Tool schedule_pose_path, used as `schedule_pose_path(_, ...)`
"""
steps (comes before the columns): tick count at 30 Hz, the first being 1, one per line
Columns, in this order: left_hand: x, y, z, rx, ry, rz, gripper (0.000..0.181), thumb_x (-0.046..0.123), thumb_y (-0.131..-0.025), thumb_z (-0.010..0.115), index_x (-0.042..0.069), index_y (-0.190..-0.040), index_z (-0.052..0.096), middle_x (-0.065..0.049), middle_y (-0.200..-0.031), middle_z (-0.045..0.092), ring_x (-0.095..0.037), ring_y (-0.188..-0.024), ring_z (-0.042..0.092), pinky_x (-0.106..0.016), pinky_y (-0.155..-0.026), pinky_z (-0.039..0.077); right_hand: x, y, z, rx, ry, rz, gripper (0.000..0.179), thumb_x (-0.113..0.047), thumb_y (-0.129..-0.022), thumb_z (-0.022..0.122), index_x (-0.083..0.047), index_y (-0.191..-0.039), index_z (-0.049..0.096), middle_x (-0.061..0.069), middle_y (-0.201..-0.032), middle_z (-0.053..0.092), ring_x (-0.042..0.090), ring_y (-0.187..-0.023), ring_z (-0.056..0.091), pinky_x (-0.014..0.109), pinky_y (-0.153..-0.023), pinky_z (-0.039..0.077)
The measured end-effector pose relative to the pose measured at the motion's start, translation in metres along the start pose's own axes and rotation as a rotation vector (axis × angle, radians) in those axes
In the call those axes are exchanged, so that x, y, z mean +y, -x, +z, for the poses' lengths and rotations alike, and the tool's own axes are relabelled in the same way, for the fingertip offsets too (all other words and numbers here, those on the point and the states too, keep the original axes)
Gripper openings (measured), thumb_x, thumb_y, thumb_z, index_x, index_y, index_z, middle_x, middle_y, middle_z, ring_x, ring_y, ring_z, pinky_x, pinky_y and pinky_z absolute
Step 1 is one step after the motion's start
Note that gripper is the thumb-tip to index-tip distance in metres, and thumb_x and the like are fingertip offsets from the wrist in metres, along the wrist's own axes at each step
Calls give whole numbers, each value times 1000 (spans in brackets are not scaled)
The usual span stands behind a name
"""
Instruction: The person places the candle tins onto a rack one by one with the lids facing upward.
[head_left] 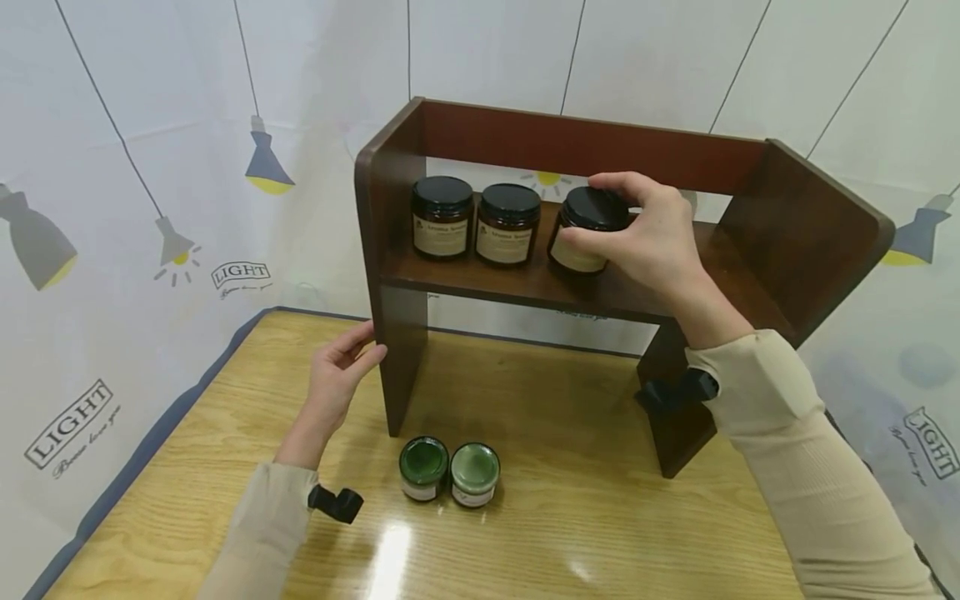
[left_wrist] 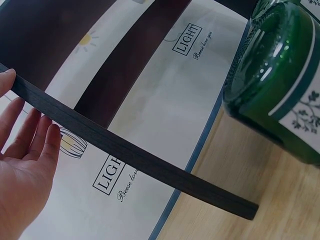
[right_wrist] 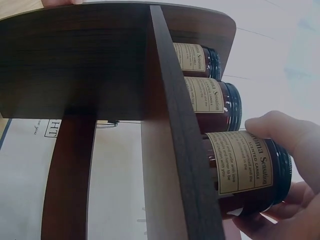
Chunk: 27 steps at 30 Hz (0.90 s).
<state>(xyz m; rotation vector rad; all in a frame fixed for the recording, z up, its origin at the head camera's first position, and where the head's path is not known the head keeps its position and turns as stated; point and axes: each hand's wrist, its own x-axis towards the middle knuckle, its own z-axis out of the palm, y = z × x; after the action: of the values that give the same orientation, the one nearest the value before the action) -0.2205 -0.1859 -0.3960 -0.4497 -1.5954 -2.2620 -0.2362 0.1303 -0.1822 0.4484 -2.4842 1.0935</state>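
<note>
My right hand (head_left: 656, 229) grips an amber scented-candle jar (right_wrist: 245, 167) with a black lid, thumb and fingers around its upper part. The jar tilts slightly at the wooden shelf (head_left: 465, 279); whether its base touches the board I cannot tell. Left of it stand two matching candle jars, the outer jar (head_left: 442, 218) and the middle jar (head_left: 508, 225), close together and upright. My left hand (head_left: 337, 375) pinches the front edge of the shelf's left side panel (left_wrist: 125, 145), thumb on one side and fingers on the other.
Two green glass jars stand side by side on the wood-grain table before the shelf's left leg: a darker jar (head_left: 423, 467) and a paler jar (head_left: 474, 473). A white printed backdrop (head_left: 300, 208) with lamp drawings hangs behind the table (head_left: 555, 533).
</note>
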Motion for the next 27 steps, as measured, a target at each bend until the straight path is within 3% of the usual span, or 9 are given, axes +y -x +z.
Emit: schedule_pose_path(27,-2,0,-2,-20,-10,19,46,-17,-84,56,21,-105,71,6,-103,67,-8,-99,60,-21,-83,50,8,-8,12,-71,-45,-7,58,-18,-77,77,-7,-129,56,11,-125,57,22,-108,56,33,-86,49)
